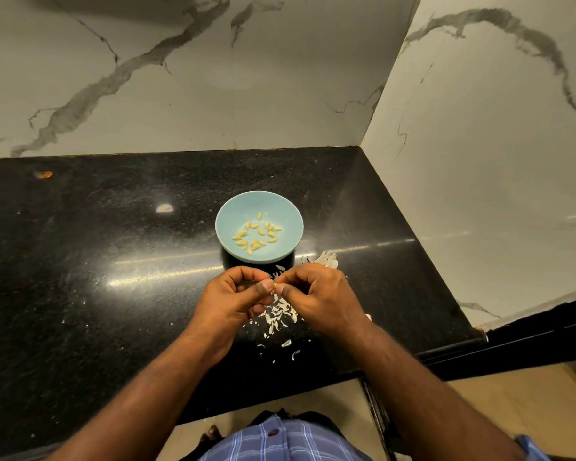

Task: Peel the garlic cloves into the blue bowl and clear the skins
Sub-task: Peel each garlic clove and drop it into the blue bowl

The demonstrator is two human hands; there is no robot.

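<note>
Peeled cloves (257, 235) fill blue bowl (226, 216); skins (280, 312) nearby.

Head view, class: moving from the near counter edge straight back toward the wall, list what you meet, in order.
Scattered garlic skins → the two hands, left hand and right hand, pinching a garlic clove → blue bowl holding peeled cloves → bare black counter → marble wall.

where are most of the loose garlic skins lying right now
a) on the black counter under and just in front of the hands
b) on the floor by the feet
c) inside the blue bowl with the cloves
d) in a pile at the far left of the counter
a: the white garlic skins are scattered on the black counter beneath the left hand and right hand, while the blue bowl holds only peeled cloves.
</note>
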